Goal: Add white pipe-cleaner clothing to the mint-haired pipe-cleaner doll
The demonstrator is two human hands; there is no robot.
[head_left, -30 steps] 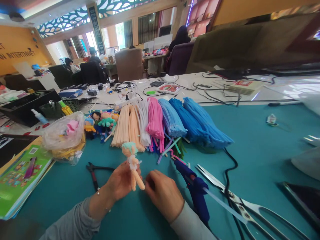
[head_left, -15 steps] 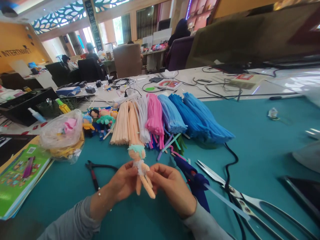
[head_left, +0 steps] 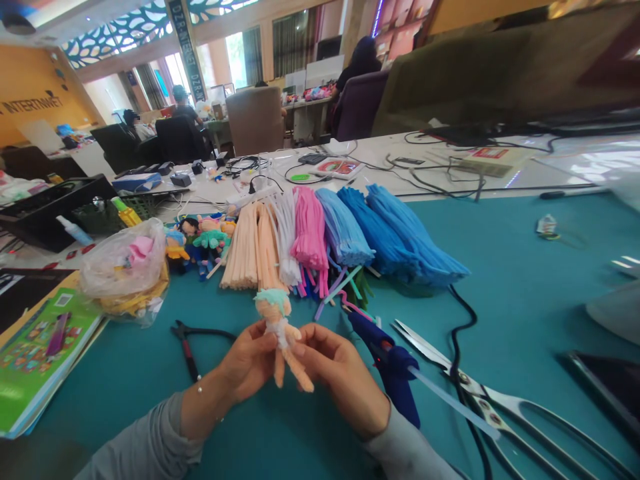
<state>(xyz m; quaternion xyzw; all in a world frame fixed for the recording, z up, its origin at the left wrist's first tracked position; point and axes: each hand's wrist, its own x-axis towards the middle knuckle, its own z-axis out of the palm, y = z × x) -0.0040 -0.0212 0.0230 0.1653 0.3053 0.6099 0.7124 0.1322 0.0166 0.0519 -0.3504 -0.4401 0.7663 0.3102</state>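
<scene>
A small peach doll (head_left: 277,332) with mint-green hair and a white fuzzy top is held upright over the teal mat, its legs hanging down. My left hand (head_left: 250,360) is closed on the doll's torso from the left, thumb on the white top. From the right, my right hand (head_left: 336,370) pinches the doll near its hip and arm with thumb and fingers. Behind it lie bundles of peach pipe cleaners (head_left: 250,250), with pink ones (head_left: 309,233) and blue ones (head_left: 415,240) alongside.
Pliers (head_left: 187,353) lie left of my hands. On the right are a dark blue glue gun (head_left: 387,360) with its cord and large scissors (head_left: 465,383). A plastic bag (head_left: 123,263), small dolls (head_left: 210,237) and a green booklet (head_left: 40,353) are at left. People sit in the background.
The doll has tilted slightly, its head a little left and its legs a little up and to the right. Both hands keep their hold and have barely moved.
</scene>
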